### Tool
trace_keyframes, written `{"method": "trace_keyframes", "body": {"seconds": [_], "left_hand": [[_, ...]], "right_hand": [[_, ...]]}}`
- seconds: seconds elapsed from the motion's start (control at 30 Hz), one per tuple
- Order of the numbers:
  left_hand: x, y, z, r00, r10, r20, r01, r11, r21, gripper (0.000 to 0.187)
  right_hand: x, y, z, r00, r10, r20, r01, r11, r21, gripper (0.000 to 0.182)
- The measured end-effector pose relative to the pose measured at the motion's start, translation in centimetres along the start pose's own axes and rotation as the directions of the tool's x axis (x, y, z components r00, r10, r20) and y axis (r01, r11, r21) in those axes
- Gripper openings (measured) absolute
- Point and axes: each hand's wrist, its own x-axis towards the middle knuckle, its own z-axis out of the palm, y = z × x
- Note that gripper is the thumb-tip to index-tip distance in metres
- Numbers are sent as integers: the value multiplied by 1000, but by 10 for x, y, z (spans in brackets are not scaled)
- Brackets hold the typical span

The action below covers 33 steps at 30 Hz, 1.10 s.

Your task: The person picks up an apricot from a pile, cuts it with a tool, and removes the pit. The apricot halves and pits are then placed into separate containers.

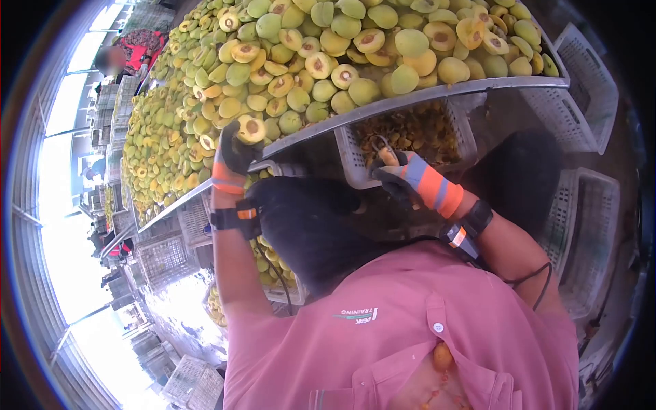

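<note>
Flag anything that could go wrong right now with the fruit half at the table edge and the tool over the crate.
1. The left hand holds a fruit half right at the table rim; it could slip off, or nudge piled halves over the edge.
2. The right hand grips a looped metal tool over the white crate of pits; the tool might snag the crate's lattice or the glove.

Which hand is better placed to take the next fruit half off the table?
Left: the left hand already grips a fruit half at the table's rim; the right hand holds a tool over the crate.
</note>
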Motion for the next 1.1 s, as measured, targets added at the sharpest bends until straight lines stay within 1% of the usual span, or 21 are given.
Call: {"method": "trace_keyframes", "body": {"seconds": [0.03, 0.07, 0.1, 0.13, 0.17, 0.2, 0.27, 0.33, 0.37, 0.4, 0.43, 0.53, 0.57, 0.6, 0.63, 0.67, 0.73, 0.8, 0.9, 1.0, 1.1], "left_hand": [[-6, 25, 12, 994, 109, -30, -106, 991, 86, 29], [-11, 49, 30, 985, 141, -104, -130, 986, 105, 31], [-18, 65, 47, 998, 15, -57, -25, 983, -179, 32], [-24, 81, 63, 993, -115, -9, 97, 875, -475, 33], [-31, 96, 79, 970, -240, 38, 198, 691, -695, 35], [-36, 102, 96, 957, -290, 19, 202, 616, -761, 34], [-41, 112, 125, 956, -294, -11, 185, 627, -757, 32], [-42, 129, 139, 974, -224, -27, 152, 738, -657, 30], [-42, 137, 142, 982, -188, -15, 142, 786, -601, 31], [-42, 147, 145, 988, -153, -2, 127, 830, -543, 33], [-42, 152, 147, 986, -167, 24, 155, 840, -519, 48], [-40, 159, 152, 966, -256, 30, 226, 781, -582, 65], [-41, 155, 154, 996, -76, -51, 54, 939, -340, 65], [-42, 153, 156, 989, 123, -78, -128, 990, -62, 65], [-42, 152, 159, 998, -10, -65, -12, 943, -332, 58], [-41, 151, 162, 991, -136, -16, 102, 812, -574, 52], [-38, 153, 168, 958, -280, 61, 218, 572, -791, 37], [-37, 157, 169, 933, -355, 61, 244, 496, -834, 22], [-37, 168, 175, 911, -412, -33, 188, 483, -855, 24], [-38, 173, 177, 913, -399, -86, 158, 539, -827, 29], [-43, 177, 177, 916, -386, -108, 197, 668, -718, 27]], "right_hand": [[4, 6, 7, 992, -125, -5, 125, 992, -9, 22], [4, 9, 12, 970, -245, -14, 244, 969, -22, 24], [-4, -3, 17, 963, -269, -8, 267, 960, -88, 24], [-3, -3, 19, 942, -335, 0, 333, 937, -107, 22], [0, -2, 19, 917, -399, 7, 397, 909, -126, 21], [2, -2, 17, 888, -460, 14, 457, 878, -145, 19], [1, -8, 10, 848, -529, -3, 510, 819, -262, 18], [2, -12, 5, 822, -569, -36, 507, 758, -410, 17], [1, -12, 4, 821, -568, -48, 506, 765, -398, 29], [0, -12, 1, 823, -565, -59, 493, 762, -420, 30], [0, -13, -1, 824, -563, -70, 481, 759, -440, 30], [-1, -12, -5, 819, -566, -93, 428, 712, -557, 25], [-1, -12, -6, 816, -569, -98, 405, 686, -605, 22], [-2, -13, -6, 817, -566, -111, 379, 672, -636, 22], [-3, -13, -7, 817, -563, -125, 352, 658, -666, 21], [-4, -13, -7, 817, -560, -139, 323, 643, -694, 21], [-8, -14, -6, 835, -534, -130, 344, 692, -635, 20], [-8, -13, -4, 844, -523, -119, 359, 716, -599, 20], [-4, -9, -5, 837, -536, -106, 382, 712, -590, 19], [-5, -7, -5, 840, -536, -86, 391, 706, -590, 21], [-5, -6, -5, 870, -492, -38, 397, 743, -539, 24]]}}
